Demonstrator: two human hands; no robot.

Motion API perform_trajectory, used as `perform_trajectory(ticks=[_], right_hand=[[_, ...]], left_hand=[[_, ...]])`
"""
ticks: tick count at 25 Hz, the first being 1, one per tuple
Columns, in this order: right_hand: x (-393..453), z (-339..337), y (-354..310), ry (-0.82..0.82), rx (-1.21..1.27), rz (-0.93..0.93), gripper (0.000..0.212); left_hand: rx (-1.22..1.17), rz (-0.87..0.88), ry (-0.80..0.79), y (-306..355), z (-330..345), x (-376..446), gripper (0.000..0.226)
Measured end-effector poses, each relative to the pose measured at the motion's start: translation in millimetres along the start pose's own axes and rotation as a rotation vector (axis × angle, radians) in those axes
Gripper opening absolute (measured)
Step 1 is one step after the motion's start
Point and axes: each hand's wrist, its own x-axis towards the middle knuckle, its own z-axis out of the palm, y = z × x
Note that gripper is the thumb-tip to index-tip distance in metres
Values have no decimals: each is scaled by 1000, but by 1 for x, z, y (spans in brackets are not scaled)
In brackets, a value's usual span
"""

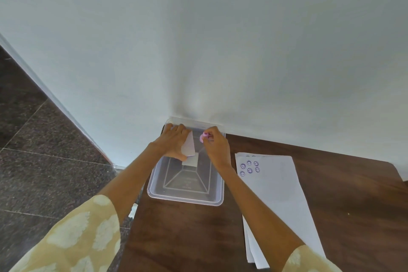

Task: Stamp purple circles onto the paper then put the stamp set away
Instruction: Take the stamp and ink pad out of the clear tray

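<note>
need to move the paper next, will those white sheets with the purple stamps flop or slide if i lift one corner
The white sheets look thin, so they would likely droop. Several lie loosely fanned at the near end, so the top one may slide off. The wooden table looks smooth, so a push probably shifts the stack.

Pink stamp point(203, 137); purple smiley circles on white paper point(278, 194); clear box point(154, 192); dark-brown table point(183, 234); yellow white-blotched sleeve point(84, 236).

Small pink-purple stamp point(203, 137) pinched above clear box point(186, 199) (far end). Pale square pad case point(188, 144) tilted over box. White paper point(278, 194) right of box, six purple smiley circles near top-left corner.
</note>
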Motion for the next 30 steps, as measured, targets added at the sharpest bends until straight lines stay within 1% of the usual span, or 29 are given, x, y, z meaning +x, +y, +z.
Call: perform_trajectory(ticks=[3,5,6,8,9,13,17,22,26,30], right_hand=[[-49,-34,9,165,127,18,25],[-91,-60,25,235,152,75,28],[-111,-71,34,248,166,129,25],[-145,-90,53,246,155,238,14],[-160,-98,62,241,123,269,13],[-208,-126,91,234,-6,270,14],[-237,-141,115,192,-104,307,17],[-243,-142,129,98,-163,292,23],[-244,-138,132,62,-176,300,24],[-246,-138,136,40,-188,303,26]], left_hand=[[-59,22,106,32,-4,-26,103],[-69,60,143,63,-5,-46,102],[-69,78,155,81,-3,-54,101],[-78,110,165,117,0,-67,101],[-92,128,160,136,3,-72,101],[-120,204,102,201,23,-82,99],[-71,237,60,253,54,-87,94],[-36,190,18,273,75,-89,95],[-56,161,-16,272,77,-90,108],[-72,142,7,268,78,-92,111]])
